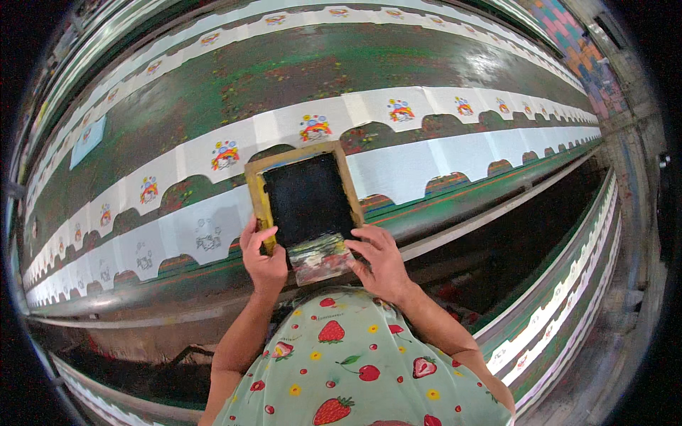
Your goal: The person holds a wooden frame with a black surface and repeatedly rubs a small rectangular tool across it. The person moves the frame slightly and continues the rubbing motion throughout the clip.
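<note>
My left hand (263, 252) grips the left side of a wooden screen-printing frame (254, 196) with a black centre and yellow stains. My right hand (376, 259) grips its right side near a paint-smeared, partly see-through lower piece (317, 259). The frame rests on or just above the near row of white cut pieces (391, 170), which I cannot tell apart; some at left bear black outline prints (209, 236). The row behind carries colourful rainbow prints (315, 128).
A long dark green, paint-spotted printing table (284, 71) holds more printed rows at the far side and a pale blue piece (89, 142). Below me are my strawberry-patterned apron (362, 355) and a dark gap. Another table (547, 305) with white pieces stands at right, beside a walkway (621, 284).
</note>
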A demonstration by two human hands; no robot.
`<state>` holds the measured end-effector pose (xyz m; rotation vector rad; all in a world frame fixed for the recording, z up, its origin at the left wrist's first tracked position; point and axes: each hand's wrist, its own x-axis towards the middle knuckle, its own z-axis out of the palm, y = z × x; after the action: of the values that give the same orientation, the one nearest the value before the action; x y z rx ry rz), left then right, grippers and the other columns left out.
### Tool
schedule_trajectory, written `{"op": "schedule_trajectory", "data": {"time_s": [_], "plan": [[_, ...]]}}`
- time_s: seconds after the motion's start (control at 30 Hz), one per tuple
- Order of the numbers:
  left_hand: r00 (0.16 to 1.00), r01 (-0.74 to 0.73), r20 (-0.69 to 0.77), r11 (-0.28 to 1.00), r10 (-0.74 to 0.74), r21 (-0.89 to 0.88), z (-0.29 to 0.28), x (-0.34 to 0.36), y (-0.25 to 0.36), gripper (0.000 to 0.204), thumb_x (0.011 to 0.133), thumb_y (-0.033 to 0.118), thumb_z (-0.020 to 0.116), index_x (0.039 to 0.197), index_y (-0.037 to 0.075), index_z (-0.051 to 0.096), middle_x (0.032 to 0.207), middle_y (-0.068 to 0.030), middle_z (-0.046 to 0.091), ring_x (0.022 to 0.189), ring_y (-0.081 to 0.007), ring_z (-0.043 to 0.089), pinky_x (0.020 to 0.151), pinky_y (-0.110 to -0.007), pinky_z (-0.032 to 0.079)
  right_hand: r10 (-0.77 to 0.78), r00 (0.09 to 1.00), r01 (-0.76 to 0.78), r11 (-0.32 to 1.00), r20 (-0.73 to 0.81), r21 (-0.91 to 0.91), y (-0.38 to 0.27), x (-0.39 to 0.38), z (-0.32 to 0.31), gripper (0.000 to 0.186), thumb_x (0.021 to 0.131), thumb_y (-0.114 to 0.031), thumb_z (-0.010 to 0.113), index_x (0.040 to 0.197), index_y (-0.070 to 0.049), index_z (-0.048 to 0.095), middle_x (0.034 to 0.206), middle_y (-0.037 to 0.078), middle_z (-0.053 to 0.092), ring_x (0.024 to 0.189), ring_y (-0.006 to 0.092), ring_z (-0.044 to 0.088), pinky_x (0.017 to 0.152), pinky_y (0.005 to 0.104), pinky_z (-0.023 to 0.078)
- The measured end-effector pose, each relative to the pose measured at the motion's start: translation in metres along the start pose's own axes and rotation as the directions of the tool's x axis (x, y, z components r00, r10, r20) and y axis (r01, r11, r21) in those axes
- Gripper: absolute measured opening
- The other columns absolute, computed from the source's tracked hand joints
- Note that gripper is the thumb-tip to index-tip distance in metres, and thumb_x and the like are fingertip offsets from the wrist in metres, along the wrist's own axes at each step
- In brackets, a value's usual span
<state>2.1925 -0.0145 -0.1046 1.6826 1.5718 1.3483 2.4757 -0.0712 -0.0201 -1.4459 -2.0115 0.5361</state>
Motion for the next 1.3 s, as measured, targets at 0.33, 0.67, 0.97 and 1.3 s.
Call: {"op": "schedule_trajectory", "data": {"time_s": [0.33,0.67,0.97,1.3], "plan": [[0.996,-0.092,-0.011,0.987,0.091,-0.131,0.122,-0.010,0.073,0.040,0.083,-0.015,0.065,0.116,0.003,0.078,0.164,-0.0293,0.056,0.149,-0.0436,0.057,0.126,-0.050,0.043,0.223,0.962,-0.196,0.966,-0.156,0.171,0.103,-0.051,-0.075,0.044,0.095,-0.010,0.086,0.138,-0.007,0.076,0.146,0.019,0.071,0.140,0.0410,0.062,0.121,0.0514,0.049],[0.998,0.026,-0.051,0.991,-0.033,-0.131,0.224,-0.027,0.115,0.044,0.080,-0.015,0.070,0.115,0.010,0.079,0.162,-0.0256,0.059,0.151,-0.0431,0.055,0.126,-0.050,0.044,0.166,0.973,-0.142,0.977,-0.158,0.156,0.179,-0.062,-0.154,0.033,0.098,-0.012,0.082,0.131,-0.005,0.077,0.142,0.019,0.072,0.138,0.0441,0.063,0.118,0.0557,0.050],[0.997,0.069,-0.025,0.986,-0.074,-0.154,0.233,-0.024,0.112,0.041,0.079,-0.014,0.072,0.114,0.008,0.080,0.161,-0.0269,0.060,0.148,-0.0436,0.057,0.124,-0.050,0.045,-0.232,0.958,0.249,0.964,0.169,-0.092,0.159,-0.038,-0.159,0.049,0.088,-0.019,0.089,0.135,-0.011,0.077,0.141,0.015,0.069,0.136,0.0418,0.064,0.113,0.0563,0.053],[0.988,0.149,-0.016,0.973,-0.154,-0.177,0.235,-0.028,0.108,0.039,0.087,-0.006,0.073,0.123,0.008,0.080,0.161,-0.0229,0.062,0.150,-0.0409,0.056,0.128,-0.049,0.042,-0.253,0.836,0.367,0.918,0.487,-0.152,0.146,0.035,-0.184,0.040,0.088,0.002,0.071,0.127,-0.007,0.076,0.122,0.015,0.073,0.118,0.0380,0.069,0.105,0.0505,0.056]]}}
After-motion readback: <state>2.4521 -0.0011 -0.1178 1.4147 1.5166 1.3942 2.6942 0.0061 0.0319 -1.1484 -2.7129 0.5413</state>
